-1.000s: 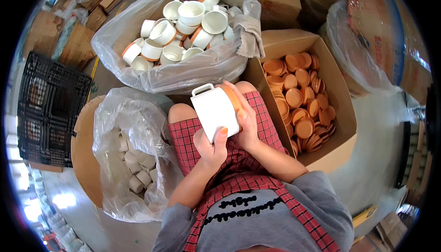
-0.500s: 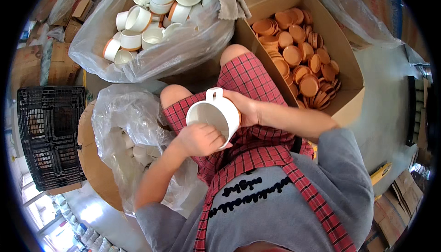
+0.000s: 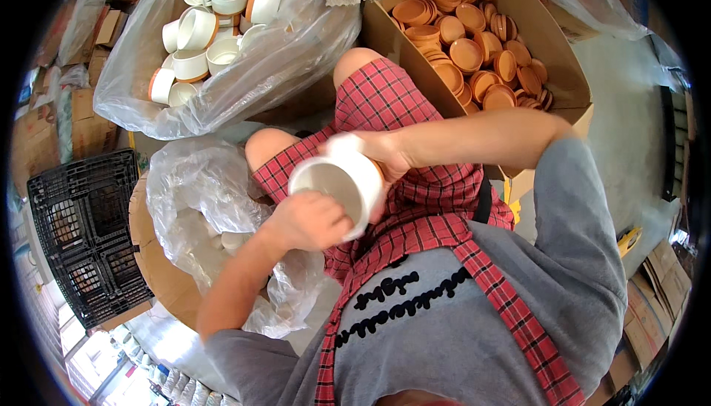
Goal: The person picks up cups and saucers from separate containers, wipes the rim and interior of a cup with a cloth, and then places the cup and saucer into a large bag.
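A white mug (image 3: 352, 184) with an orange base is tilted above my lap, its mouth facing left toward me. My left hand (image 3: 311, 219) is closed at the near rim, its curled fingers over the mouth; part of the inside is hidden behind it. At the base end, my right hand (image 3: 385, 155) wraps round the mug. Motion blurs the upper side of the mug, where the handle is hard to make out.
White mugs (image 3: 197, 30) with orange bases fill a plastic-lined container at far left. A cardboard box (image 3: 552, 28) of orange discs (image 3: 466, 55) stands at far right. At left are a plastic-lined round carton (image 3: 167, 280) with white pieces inside and a black crate (image 3: 85, 235).
The mug has turned slightly in my hands, and its handle has become blurred. My right forearm has lifted and now crosses the box edge. The whole view has shifted a little.
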A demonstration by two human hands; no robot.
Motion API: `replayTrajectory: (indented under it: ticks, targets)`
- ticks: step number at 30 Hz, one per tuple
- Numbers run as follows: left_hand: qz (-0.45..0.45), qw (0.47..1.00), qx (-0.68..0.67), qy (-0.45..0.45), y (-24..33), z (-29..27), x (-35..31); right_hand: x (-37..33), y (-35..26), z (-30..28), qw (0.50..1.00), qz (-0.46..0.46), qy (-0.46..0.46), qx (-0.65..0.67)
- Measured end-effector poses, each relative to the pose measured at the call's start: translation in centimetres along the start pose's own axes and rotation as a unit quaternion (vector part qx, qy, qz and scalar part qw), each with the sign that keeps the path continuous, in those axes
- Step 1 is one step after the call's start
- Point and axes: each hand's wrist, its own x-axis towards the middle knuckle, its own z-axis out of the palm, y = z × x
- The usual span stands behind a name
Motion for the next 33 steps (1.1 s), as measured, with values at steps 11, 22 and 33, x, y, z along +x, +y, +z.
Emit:
replayTrajectory:
  ticks: [11, 22, 33]
  targets:
    - [-0.389, 0.597, -0.235, 0.661, 0.8, 3.0, 3.3, 3.8, -1.9, 5.6, 0.654, -0.642, 0.280, -0.285]
    - [-0.463, 0.662, -0.098, 0.581, 0.7, -0.5, -3.6, 1.6, -16.1, 11.6, 0.198, -0.689, 0.318, -0.620]
    - [-0.839, 0.533, -0.077, 0.085, 6.8, 3.6, -26.1, -10.4, -8.3, -18.8, 0.291, -0.344, 0.683, -0.575]
